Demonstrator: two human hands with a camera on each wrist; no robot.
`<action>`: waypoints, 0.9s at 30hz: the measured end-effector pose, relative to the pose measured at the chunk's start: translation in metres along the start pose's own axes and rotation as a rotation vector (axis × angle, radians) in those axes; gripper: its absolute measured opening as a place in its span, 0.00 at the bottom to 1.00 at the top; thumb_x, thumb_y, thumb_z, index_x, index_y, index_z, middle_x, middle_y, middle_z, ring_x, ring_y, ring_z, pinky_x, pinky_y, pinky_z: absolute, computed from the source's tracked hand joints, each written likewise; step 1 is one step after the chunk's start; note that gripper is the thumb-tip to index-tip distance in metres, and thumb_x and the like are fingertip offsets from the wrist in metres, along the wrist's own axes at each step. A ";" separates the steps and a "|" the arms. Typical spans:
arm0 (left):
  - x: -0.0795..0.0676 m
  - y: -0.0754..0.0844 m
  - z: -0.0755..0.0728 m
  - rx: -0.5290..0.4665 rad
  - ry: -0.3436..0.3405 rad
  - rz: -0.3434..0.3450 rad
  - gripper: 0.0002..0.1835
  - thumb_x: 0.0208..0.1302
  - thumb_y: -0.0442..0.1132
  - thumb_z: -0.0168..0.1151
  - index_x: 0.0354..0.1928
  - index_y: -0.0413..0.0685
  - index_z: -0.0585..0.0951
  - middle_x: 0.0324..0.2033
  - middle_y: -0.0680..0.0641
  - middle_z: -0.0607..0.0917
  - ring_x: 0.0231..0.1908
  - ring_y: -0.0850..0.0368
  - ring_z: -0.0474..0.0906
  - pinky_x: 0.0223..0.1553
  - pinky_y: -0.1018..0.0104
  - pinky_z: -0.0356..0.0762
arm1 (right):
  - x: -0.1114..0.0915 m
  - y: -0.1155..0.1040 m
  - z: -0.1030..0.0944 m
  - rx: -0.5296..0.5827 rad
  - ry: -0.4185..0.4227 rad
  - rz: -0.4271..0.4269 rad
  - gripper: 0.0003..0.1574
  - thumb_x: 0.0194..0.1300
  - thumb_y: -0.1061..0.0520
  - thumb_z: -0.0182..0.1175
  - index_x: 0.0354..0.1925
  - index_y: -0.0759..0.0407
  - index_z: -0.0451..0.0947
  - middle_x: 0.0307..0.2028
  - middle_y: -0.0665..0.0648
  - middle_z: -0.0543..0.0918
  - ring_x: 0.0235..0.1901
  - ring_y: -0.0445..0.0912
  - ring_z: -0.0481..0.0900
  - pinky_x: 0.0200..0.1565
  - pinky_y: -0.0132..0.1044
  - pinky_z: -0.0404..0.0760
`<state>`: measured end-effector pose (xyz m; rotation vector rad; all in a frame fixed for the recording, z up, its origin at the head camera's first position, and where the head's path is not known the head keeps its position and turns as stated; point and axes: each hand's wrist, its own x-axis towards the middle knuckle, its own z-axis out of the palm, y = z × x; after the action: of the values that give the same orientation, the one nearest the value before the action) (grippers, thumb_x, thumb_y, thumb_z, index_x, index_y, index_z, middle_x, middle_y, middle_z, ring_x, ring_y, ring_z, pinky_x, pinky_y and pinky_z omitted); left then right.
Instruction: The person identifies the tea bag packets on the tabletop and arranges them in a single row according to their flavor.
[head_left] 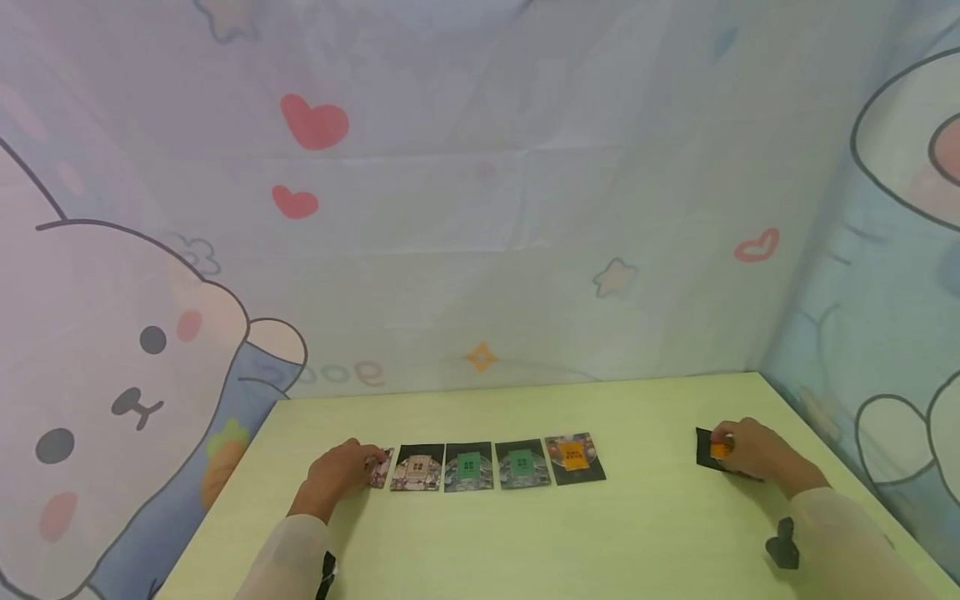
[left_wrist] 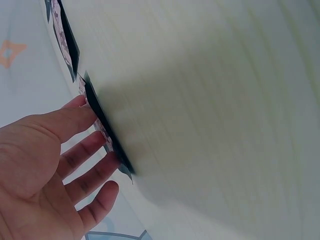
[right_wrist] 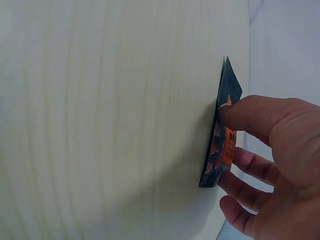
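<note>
At the left end of a row, my left hand [head_left: 342,473] holds a flat square packet [head_left: 381,469] with a pinkish floral print, which it partly covers. In the left wrist view, the thumb and fingers lie around this dark-edged packet [left_wrist: 107,130], close to the table. Over at the right, my right hand [head_left: 756,454] pinches a black packet [head_left: 705,450] with an orange label. Seen from the right wrist, that packet [right_wrist: 222,145] is slightly bent between thumb and fingers, low over the tabletop; its underside is hidden.
Along the row lie a packet with a pale label [head_left: 417,468], two packets with green labels [head_left: 468,479] and one with an orange label [head_left: 576,462]. They rest on a pale yellow wood-grain table [head_left: 510,542]. A printed cloth [head_left: 465,208] hangs behind it.
</note>
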<state>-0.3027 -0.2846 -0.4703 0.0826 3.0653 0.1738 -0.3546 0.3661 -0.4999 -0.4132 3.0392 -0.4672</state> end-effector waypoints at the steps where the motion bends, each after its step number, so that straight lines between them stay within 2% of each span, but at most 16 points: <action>1: 0.000 0.000 0.000 0.000 0.000 0.000 0.14 0.72 0.36 0.60 0.54 0.59 0.86 0.45 0.41 0.83 0.43 0.42 0.84 0.43 0.44 0.84 | 0.001 -0.002 0.000 0.001 -0.001 -0.005 0.19 0.55 0.61 0.68 0.46 0.64 0.81 0.39 0.66 0.79 0.38 0.57 0.77 0.46 0.60 0.79; 11: 0.000 0.001 -0.001 0.012 -0.011 -0.006 0.14 0.73 0.37 0.59 0.54 0.59 0.86 0.45 0.41 0.83 0.44 0.42 0.84 0.45 0.43 0.84 | 0.008 -0.030 0.006 0.018 0.000 -0.042 0.18 0.55 0.62 0.70 0.45 0.62 0.82 0.37 0.61 0.78 0.36 0.51 0.75 0.45 0.57 0.80; 27: 0.004 -0.004 0.004 -0.020 -0.001 0.010 0.15 0.71 0.36 0.61 0.54 0.58 0.86 0.48 0.40 0.83 0.44 0.40 0.84 0.44 0.42 0.83 | 0.019 -0.056 0.018 0.087 -0.001 -0.097 0.18 0.56 0.62 0.71 0.46 0.59 0.83 0.41 0.59 0.79 0.40 0.51 0.77 0.49 0.56 0.80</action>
<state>-0.3061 -0.2880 -0.4750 0.0972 3.0621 0.2054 -0.3572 0.3041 -0.5007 -0.5574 2.9944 -0.6006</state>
